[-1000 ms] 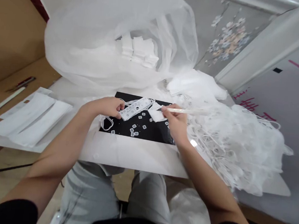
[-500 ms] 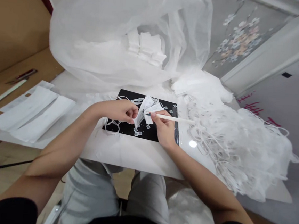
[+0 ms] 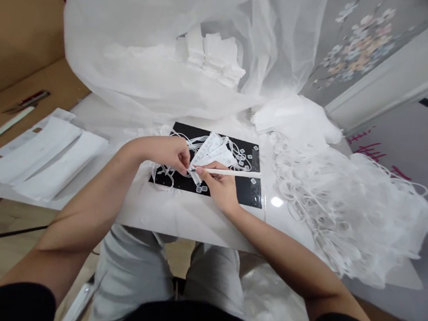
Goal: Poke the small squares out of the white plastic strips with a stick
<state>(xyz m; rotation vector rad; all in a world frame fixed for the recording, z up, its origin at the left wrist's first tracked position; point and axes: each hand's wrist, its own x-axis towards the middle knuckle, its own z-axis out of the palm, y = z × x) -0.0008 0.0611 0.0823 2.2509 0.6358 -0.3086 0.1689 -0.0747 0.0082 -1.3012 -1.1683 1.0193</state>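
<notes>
My right hand (image 3: 221, 186) grips a slim white stick-like tool (image 3: 241, 174) with a dark tip, its far end pointing right. The tip meets the lower narrow end of some white strips (image 3: 209, 150) printed with faint dots, fanned out over a black mat (image 3: 248, 197). My left hand (image 3: 173, 153) is closed in a pinch right beside that tip; what lies between its fingers is hidden. White cords (image 3: 167, 179) loop around the strips and under my left hand. Small translucent squares (image 3: 242, 151) are scattered on the mat.
On the right a large heap of white corded pieces (image 3: 359, 218) covers the table. Flat white sheets (image 3: 49, 156) lie at left, near a pale strip (image 3: 7, 126) and a red cutter (image 3: 34, 99). Behind, a translucent bag (image 3: 131, 83) holds white bundles (image 3: 219, 56).
My right hand has moved the tool's tip left and down, close to my left fingers. The white strips, partly covered before, now show fanned out. The whole view has shifted slightly.
</notes>
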